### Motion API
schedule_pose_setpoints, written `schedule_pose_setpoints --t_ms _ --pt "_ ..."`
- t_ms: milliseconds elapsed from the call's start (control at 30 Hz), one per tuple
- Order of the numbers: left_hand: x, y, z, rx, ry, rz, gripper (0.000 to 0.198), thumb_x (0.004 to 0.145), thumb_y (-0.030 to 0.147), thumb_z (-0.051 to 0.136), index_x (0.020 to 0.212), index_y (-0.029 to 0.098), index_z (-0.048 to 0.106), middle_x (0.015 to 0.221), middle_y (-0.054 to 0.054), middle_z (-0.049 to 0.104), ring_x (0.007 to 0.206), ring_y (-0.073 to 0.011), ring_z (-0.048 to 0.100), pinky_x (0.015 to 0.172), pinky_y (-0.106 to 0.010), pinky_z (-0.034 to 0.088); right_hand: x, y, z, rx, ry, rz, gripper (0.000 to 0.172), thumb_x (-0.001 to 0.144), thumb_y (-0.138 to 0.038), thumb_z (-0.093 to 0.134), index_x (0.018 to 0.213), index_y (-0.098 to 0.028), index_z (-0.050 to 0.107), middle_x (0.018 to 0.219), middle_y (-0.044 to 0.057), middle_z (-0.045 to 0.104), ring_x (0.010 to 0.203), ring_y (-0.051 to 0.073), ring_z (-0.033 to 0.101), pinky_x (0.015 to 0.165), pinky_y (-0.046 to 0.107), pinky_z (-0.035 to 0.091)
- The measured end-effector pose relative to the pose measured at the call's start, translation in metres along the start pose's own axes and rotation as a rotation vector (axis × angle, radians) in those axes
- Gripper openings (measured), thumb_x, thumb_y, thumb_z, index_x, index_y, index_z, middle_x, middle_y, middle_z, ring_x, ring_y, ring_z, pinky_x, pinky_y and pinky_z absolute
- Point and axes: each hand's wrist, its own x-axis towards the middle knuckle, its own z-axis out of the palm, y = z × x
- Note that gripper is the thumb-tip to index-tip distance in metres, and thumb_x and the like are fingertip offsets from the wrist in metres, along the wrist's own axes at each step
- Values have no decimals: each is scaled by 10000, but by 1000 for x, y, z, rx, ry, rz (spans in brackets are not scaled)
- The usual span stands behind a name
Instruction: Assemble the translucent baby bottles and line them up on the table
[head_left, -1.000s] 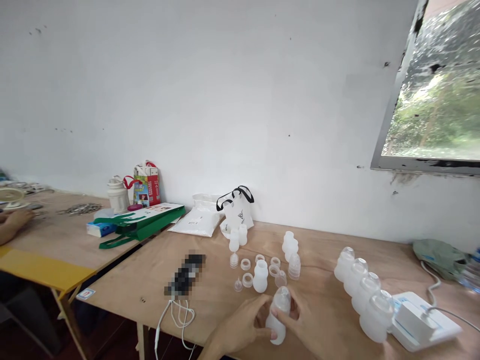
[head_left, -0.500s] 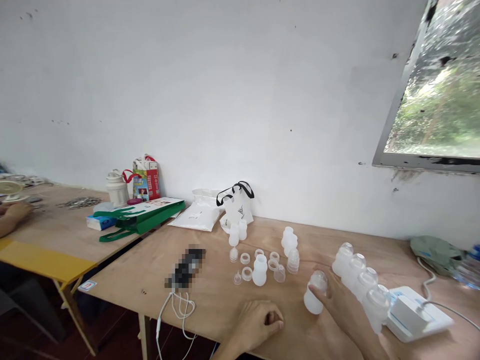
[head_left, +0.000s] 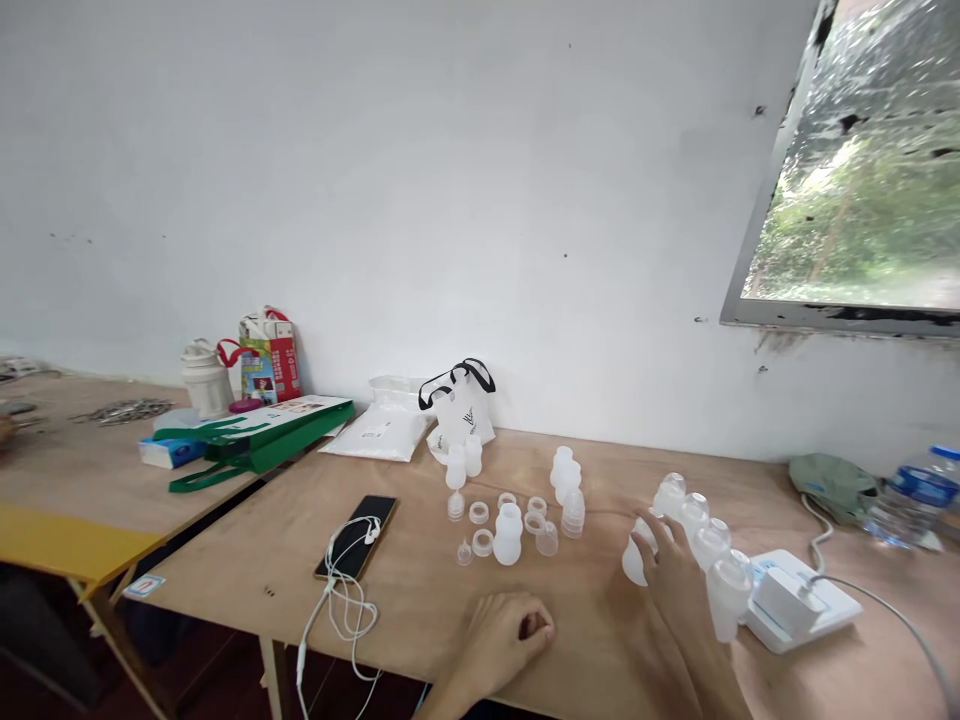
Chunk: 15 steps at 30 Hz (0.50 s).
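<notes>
The right hand (head_left: 673,580) curls its fingers around a white plastic bottle (head_left: 636,562), which sits on the plywood table (head_left: 592,650) just left of a row of bottles (head_left: 710,545). The left hand (head_left: 502,635) lies loosely curled and empty near the table edge. Ahead of it stand small rings (head_left: 482,542); further left lies a phone (head_left: 355,537). Behind rises a white wall (head_left: 450,200), with a window (head_left: 851,170) up to the right.
</notes>
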Motion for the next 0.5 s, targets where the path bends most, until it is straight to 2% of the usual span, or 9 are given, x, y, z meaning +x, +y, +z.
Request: schedule_pose_setpoints --t_ms 67,133,233,367,500 --pt "-1 0 1 11 3 2 136 950 319 657 992 266 775 904 36 753 835 -159 654 710 -249 361 8 3 5 21 -14 -31 495 1011 -478 281 1276 -240 624 1408 124 539 1130 291 661 791 376 534" --pt "-2 1 0 15 4 4 142 953 325 651 990 262 773 902 34 750 836 -160 652 714 -251 364 22 4 9 29 -69 -42 429 1005 -407 328 1276 -258 625 1381 106 546 1105 262 668 757 336 547" --pt "-2 2 0 7 8 3 152 948 329 644 981 261 775 889 27 748 819 -162 646 705 -252 365 54 1 16 1 -134 -3 350 965 -304 420 1247 -260 623 1271 94 578 898 209 688 644 290 536" --pt "-2 2 0 -2 4 -3 175 943 342 630 986 261 779 902 15 754 825 -171 644 724 -250 387 96 0 27 -30 -168 35 325 928 -160 439 1203 -226 600 1133 83 587 665 133 629 527 231 485" --pt "-2 2 0 -19 5 -11 145 933 335 656 972 267 778 893 27 751 812 -165 642 740 -247 398 123 5 33 -102 -178 82 329 913 -87 436 1199 -174 573 1038 87 578 544 92 547 484 212 453"
